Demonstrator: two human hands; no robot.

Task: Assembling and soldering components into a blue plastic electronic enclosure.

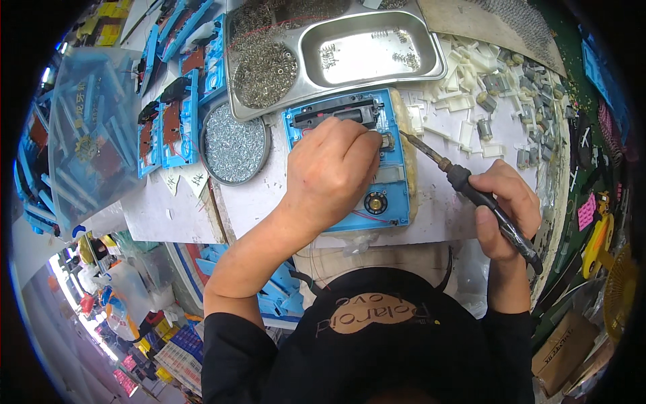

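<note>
A blue plastic housing (pixel 400 174) lies on the white work surface before me. My left hand (pixel 334 167) is over its middle, fingers pinched together; what they grip, if anything, is hidden beneath them. Above the knuckles a black elongated part (pixel 340 113) sits inside the housing. Toward its near end is a round black piece with a brass-coloured centre (pixel 375 203), with thin red wire close by. My right hand (pixel 509 209) is wrapped round the black handle of a soldering iron (pixel 476 193). The iron's tip points up and left, close to the housing's right edge.
Behind the housing stands a steel compartment tray (pixel 439 64) with many springs. A round dish of small screws (pixel 235 143) is at its left. Blue housings with brown boards (pixel 173 131) and a bag of blue parts (pixel 91 135) lie farther left. White plastic pieces (pixel 464 104) and small motors (pixel 484 129) cover the right.
</note>
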